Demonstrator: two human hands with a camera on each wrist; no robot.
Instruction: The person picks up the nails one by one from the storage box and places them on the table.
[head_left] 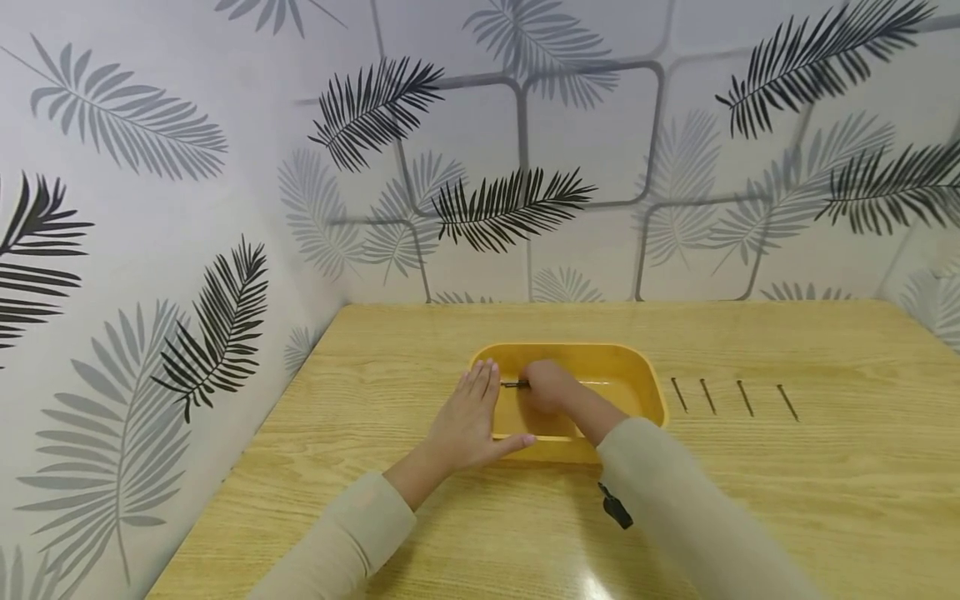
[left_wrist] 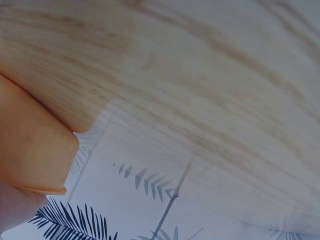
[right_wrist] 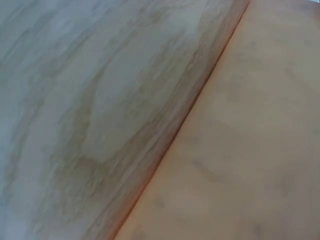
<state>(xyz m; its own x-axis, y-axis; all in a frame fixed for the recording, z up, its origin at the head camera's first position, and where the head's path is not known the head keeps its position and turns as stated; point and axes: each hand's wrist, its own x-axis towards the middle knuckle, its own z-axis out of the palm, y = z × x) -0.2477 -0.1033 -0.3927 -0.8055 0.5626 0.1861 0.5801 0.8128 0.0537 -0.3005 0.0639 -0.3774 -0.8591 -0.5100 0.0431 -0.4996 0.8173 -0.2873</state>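
A yellow plastic tray (head_left: 607,354) sits on the wooden table. My left hand (head_left: 467,421) rests on its left end, fingers straight and thumb along the front rim. Inside the tray, my right hand (head_left: 551,387) is curled, with a few thin dark screws (head_left: 513,384) poking out on its left side, toward the left fingers. The rest of those screws is hidden by the hand. In the left wrist view the tray's outer wall (left_wrist: 37,135) shows beside part of the left hand (left_wrist: 17,210). Only the tray wall (right_wrist: 240,130) and tabletop fill the right wrist view.
Several similar dark screws, among them a leftmost screw (head_left: 678,394) and a rightmost screw (head_left: 787,402), lie spaced in a row right of the tray. A small black object (head_left: 616,506) is by the right sleeve. A leaf-patterned wall (head_left: 480,267) borders the table (head_left: 337,417).
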